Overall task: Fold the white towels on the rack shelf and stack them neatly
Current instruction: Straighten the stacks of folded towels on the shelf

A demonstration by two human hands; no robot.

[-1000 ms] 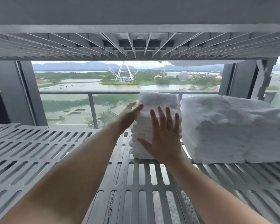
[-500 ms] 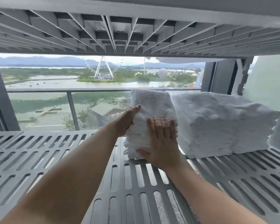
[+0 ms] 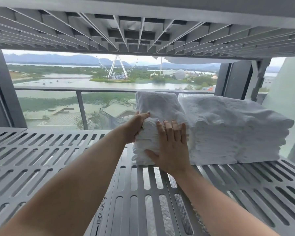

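On shelf [image 3: 49,165], narrow towel stack [image 3: 157,106]: left hand [image 3: 134,127] grips left side, right hand [image 3: 170,149] presses front, fingers straight.

Narrow towel stack [image 3: 157,106] stands on the slatted grey shelf [image 3: 54,160], touching a wider towel stack [image 3: 232,132] on its right. Left hand [image 3: 134,129] grips the narrow stack's left side, thumb on the front. Right hand [image 3: 171,149] presses flat against its front, fingers straight.
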